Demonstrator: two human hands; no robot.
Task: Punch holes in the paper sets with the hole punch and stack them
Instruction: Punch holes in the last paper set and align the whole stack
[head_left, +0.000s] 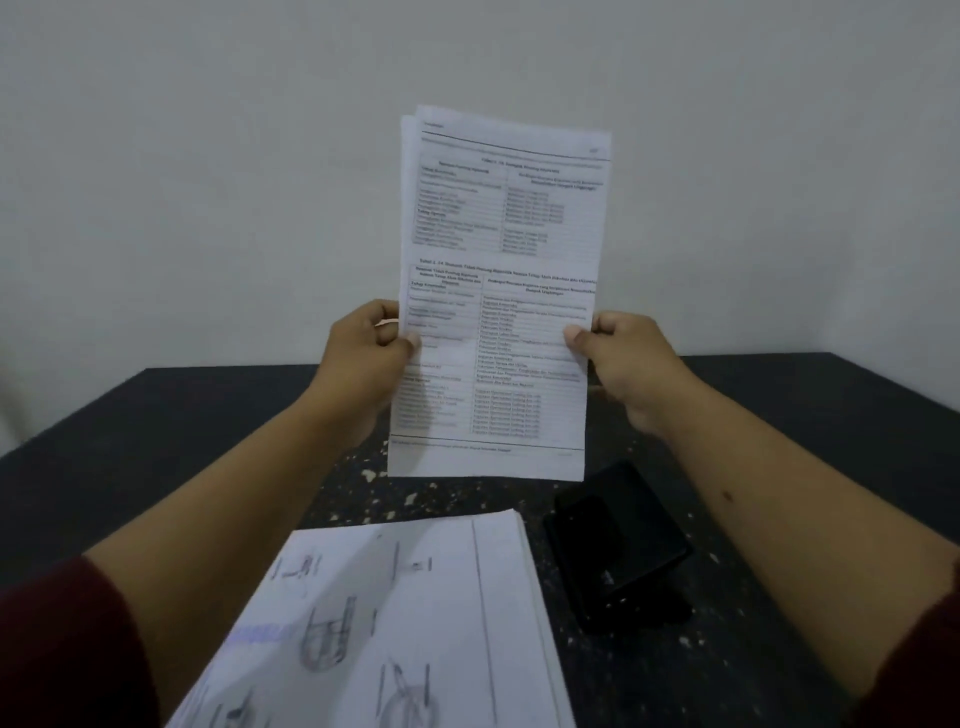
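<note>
Both hands, left (371, 345) and right (621, 358), pinch the upright paper set (498, 291) by its long side edges above the punch (615, 545), which lies nearer the right hand.

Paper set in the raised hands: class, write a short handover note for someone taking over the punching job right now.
Left hand and right hand each pinch a side edge of the paper set, held upright above the dark table.
Hole punch lies untouched on the table at the right; paper stack lies nearer, left of it.
Done: one set picked up. No holes visible in it.
Left: punch it, stack it, continue.
</note>
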